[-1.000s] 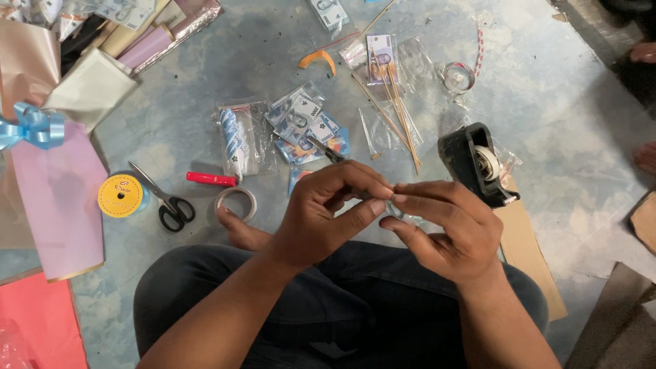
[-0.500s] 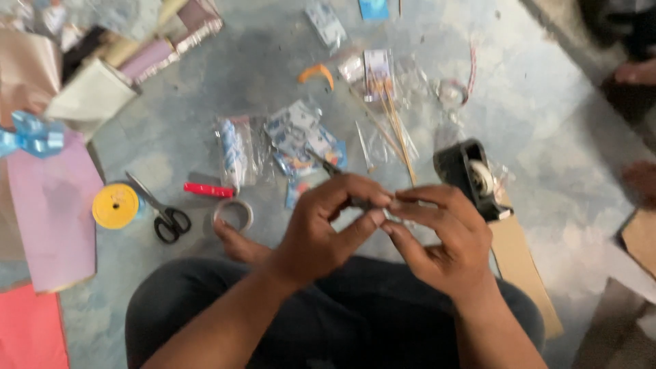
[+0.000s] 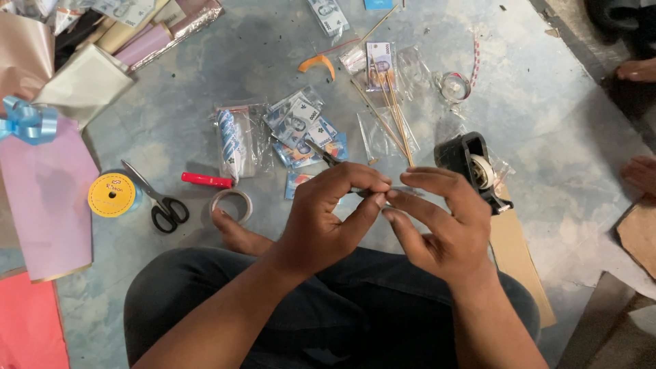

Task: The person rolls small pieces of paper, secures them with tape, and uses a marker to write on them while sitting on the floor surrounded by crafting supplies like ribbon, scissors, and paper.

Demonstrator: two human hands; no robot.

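The left hand (image 3: 328, 222) and right hand (image 3: 441, 225) meet at the centre of the view, above the person's crossed legs. Between their fingertips runs a thin dark stick (image 3: 338, 167). Its long axis is slanted, the far end pointing toward 10 o'clock over the loose banknotes (image 3: 301, 130) and the near end toward 4 o'clock, where it vanishes behind the fingers. The left thumb and forefinger are pinched together on the stick; the right thumb and forefinger close on something small at the same spot, too small to tell, while the other right fingers spread apart.

At 12 o'clock from the hands lie wooden skewers (image 3: 393, 113), fanned, their long axes running roughly 11 to 5 o'clock. A black tape dispenser (image 3: 471, 164) sits at 2 o'clock, just beside the right hand. At 9 o'clock a clear tape roll (image 3: 231, 203) lies near a bare foot, with a red cutter (image 3: 206, 180), black scissors (image 3: 154, 198) and a yellow ribbon spool (image 3: 111, 195) farther out along the same direction on the grey floor (image 3: 547, 116).
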